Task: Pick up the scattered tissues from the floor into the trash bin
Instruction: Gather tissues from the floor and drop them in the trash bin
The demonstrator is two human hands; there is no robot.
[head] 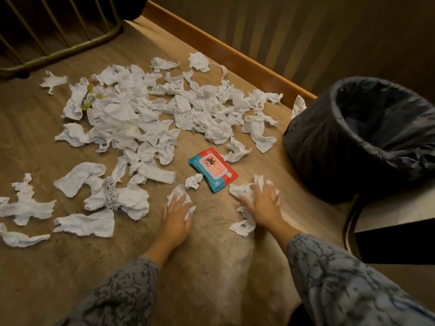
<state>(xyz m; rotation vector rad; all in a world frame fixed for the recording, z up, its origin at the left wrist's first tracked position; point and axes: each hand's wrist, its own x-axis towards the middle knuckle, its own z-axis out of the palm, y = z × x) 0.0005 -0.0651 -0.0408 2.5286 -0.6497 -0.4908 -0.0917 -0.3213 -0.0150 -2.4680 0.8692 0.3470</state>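
While both hands pressed down on tissues, the left hand (pixel 178 209) and right hand (pixel 264 203) gathering small clumps, the wipes pack (pixel 213 169) between them risked being swept up. Most tissues (pixel 131 118) lay at eleven o'clock; the trash bin (pixel 329 147) stood at two.

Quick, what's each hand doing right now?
Left hand: fingers gripping a crumpled tissue on the floor.
Right hand: fingers closing on a tissue clump.
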